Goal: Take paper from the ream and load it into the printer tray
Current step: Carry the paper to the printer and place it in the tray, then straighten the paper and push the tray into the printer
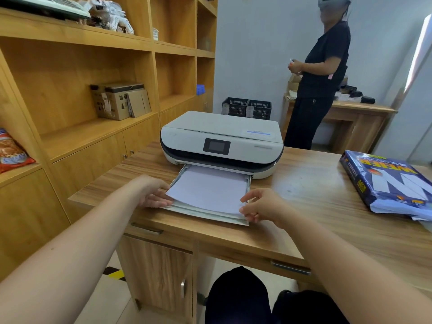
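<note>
A white printer (222, 139) stands on the wooden desk (304, 206) with its paper tray (210, 217) pulled out toward me. A stack of white paper (208, 188) lies in the tray, its near end sticking out past the tray sides. My left hand (152, 191) grips the stack's near left corner. My right hand (259, 205) pinches the near right corner between thumb and fingers. The blue ream (388, 183), torn open at its near end, lies on the desk at the right, apart from both hands.
Wooden shelving (93, 90) with a cardboard box (117, 100) fills the left. A person in dark clothes (320, 78) stands behind the desk by a second table (364, 113). Two black crates (246, 108) sit behind the printer. Desk drawers and a cabinet door are below.
</note>
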`<action>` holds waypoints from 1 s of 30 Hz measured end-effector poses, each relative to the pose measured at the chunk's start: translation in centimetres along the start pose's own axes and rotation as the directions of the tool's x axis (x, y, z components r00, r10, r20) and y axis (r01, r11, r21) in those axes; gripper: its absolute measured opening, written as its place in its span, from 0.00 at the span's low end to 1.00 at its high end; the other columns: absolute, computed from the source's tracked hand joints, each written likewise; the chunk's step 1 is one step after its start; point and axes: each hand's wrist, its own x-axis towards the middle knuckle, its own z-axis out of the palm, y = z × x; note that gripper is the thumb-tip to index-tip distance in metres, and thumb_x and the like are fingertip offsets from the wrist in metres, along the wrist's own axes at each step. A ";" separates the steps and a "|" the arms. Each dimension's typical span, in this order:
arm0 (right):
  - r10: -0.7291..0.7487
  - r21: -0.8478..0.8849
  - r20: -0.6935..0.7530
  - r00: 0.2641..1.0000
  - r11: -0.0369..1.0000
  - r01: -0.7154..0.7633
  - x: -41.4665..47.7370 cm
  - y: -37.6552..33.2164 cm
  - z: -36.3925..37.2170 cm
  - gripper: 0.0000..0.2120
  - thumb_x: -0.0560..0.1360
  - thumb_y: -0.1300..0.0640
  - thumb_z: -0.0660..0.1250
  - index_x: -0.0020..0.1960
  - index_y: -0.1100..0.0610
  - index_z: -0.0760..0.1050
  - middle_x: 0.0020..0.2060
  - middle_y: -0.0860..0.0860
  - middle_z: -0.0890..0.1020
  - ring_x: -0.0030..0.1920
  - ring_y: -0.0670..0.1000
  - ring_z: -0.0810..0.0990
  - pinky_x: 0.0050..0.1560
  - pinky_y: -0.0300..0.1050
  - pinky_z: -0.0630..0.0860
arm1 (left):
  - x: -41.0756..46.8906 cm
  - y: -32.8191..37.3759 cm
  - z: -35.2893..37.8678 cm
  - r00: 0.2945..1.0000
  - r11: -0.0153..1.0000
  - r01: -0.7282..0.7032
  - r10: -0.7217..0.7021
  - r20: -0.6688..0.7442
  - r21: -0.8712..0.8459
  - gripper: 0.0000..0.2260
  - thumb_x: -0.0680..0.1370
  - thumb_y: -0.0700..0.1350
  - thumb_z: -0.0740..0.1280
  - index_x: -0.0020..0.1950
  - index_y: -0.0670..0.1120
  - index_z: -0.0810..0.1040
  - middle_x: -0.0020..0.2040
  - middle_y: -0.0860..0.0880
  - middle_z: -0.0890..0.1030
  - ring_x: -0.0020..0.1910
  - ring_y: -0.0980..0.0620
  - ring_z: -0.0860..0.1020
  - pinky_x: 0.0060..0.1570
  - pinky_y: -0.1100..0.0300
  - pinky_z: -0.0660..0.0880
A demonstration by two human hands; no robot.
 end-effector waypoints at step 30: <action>-0.201 0.282 -0.545 0.814 0.871 0.404 7.6 2.3 0.4 0.18 0.83 0.52 0.52 0.51 0.60 0.77 0.44 0.59 0.83 0.45 0.57 0.82 0.47 0.56 0.80 | 10.2 0.5 0.1 0.895 0.808 -0.423 0.444 -0.048 -0.411 0.27 0.82 0.61 0.46 0.58 0.46 0.79 0.51 0.41 0.85 0.56 0.45 0.81 0.64 0.50 0.71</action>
